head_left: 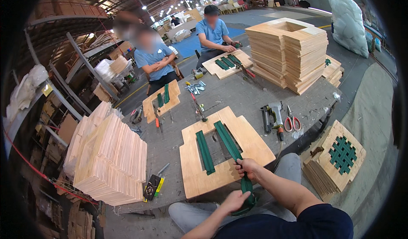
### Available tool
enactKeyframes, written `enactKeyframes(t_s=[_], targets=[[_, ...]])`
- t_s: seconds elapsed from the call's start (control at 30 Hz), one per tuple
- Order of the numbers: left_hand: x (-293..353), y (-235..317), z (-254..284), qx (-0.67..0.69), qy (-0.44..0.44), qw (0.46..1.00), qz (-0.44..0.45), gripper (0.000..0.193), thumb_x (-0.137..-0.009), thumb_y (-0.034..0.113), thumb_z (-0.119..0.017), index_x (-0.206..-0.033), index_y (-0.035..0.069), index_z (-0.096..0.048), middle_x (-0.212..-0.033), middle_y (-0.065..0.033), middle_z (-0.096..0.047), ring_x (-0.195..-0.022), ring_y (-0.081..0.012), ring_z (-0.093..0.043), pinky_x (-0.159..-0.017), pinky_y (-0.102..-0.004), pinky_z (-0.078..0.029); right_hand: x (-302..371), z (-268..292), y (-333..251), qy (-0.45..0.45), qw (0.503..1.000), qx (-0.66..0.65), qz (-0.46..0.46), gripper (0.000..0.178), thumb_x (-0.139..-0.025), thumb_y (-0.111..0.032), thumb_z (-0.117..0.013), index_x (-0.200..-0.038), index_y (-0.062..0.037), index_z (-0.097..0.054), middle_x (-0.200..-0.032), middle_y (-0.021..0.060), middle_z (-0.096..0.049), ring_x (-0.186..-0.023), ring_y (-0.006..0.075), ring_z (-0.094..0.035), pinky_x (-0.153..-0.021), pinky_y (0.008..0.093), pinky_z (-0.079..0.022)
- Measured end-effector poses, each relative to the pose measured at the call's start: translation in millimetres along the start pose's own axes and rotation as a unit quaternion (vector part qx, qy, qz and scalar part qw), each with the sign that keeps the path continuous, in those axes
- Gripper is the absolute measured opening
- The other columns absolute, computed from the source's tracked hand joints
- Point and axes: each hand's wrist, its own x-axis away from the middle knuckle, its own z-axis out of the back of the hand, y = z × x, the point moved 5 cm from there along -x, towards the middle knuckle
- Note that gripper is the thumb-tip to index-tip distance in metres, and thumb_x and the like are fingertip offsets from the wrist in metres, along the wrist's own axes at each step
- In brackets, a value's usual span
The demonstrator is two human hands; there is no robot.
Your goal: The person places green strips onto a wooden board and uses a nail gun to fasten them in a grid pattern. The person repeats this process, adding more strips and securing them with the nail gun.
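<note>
From the head camera, a wooden seat frame (225,147) lies flat on the grey workbench (255,96) just in front of the person. Two green webbing straps cross its opening: one (205,152) lies fixed at both ends, the other (231,147) runs off the near edge. The right hand (246,167) pinches that strap at the frame's edge; the left hand (233,200) grips its loose tail. A finished lattice seat (342,154) nearby suggests many straps remain.

A grey metal staple gun (272,116) and red-handled scissors (291,121) lie right of centre on the grey tabletop (250,92). Tall stacks of pale wooden frames (289,52) fill the upper right. Stacked pale wooden slats (108,158) sit at lower left.
</note>
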Motion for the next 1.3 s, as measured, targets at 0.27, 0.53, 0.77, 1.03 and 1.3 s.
enactKeyframes(t_s=[0.27, 0.53, 0.77, 1.03, 1.3], targets=[[0.0, 59.8, 69.9, -0.328, 0.319, 0.857, -0.238, 0.069, -0.085, 0.017, -0.074, -0.148, 0.009, -0.049, -0.152, -0.0206, -0.049, -0.139, -0.0431, -0.047, -0.114, -0.0513, -0.04, 46.1, 3.8, 38.1, 0.139, 0.978, 0.14, 0.061, 0.032, -0.111, -0.035, -0.044, -0.097, -0.0108, -0.058, -0.068, -0.0029, -0.051, -0.05, 0.0099, -0.037, -0.044, 0.0288, -0.029], [-42.5, 54.3, 53.5, -0.45, 0.223, 0.826, -0.255, 0.086, -0.081, 0.024, -0.078, -0.156, 0.011, -0.038, -0.164, -0.0151, -0.034, -0.154, -0.0425, -0.025, -0.123, -0.0631, -0.02, 55.3, 21.0, 68.3, 0.176, 0.973, 0.132, 0.066, 0.034, -0.109, -0.036, -0.046, -0.092, -0.0097, -0.06, -0.067, -0.0011, -0.05, -0.047, 0.0115, -0.038, -0.041, 0.0297, -0.027], [-45.4, 51.2, 57.4, -0.464, 0.229, 0.818, -0.252, 0.081, -0.082, 0.027, -0.073, -0.154, 0.007, -0.042, -0.162, -0.0158, -0.037, -0.151, -0.0433, -0.031, -0.122, -0.063, -0.022, 56.1, 24.8, 74.2, 0.2, 0.965, 0.142, 0.096, 0.035, -0.107, -0.034, -0.05, -0.088, -0.0065, -0.061, -0.066, 0.0008, -0.051, -0.047, 0.0129, -0.041, -0.042, 0.0322, -0.03], [-54.7, 41.3, 64.7, -0.446, 0.207, 0.832, -0.256, 0.076, -0.083, 0.021, -0.066, -0.153, 0.004, -0.043, -0.161, -0.0193, -0.038, -0.15, -0.0459, -0.032, -0.122, -0.064, -0.022, 36.5, 37.3, 81.9, 0.24, 0.941, 0.203, 0.129, 0.032, -0.109, -0.032, -0.05, -0.093, -0.0071, -0.063, -0.07, -0.0003, -0.053, -0.059, 0.011, -0.046, -0.053, 0.0285, -0.037], [-50.9, 41.1, 75.4, -0.348, 0.171, 0.866, -0.315, 0.05, -0.087, 0.021, -0.063, -0.135, 0.009, -0.065, -0.152, -0.0122, -0.053, -0.149, -0.041, -0.036, -0.122, -0.0631, -0.02, 30.3, 65.3, 100.1, 0.207, 0.942, 0.21, 0.16, 0.022, -0.111, -0.021, -0.046, -0.117, -0.0022, -0.056, -0.082, 0.0, -0.057, -0.072, 0.0093, -0.05, -0.063, 0.0298, -0.044]])
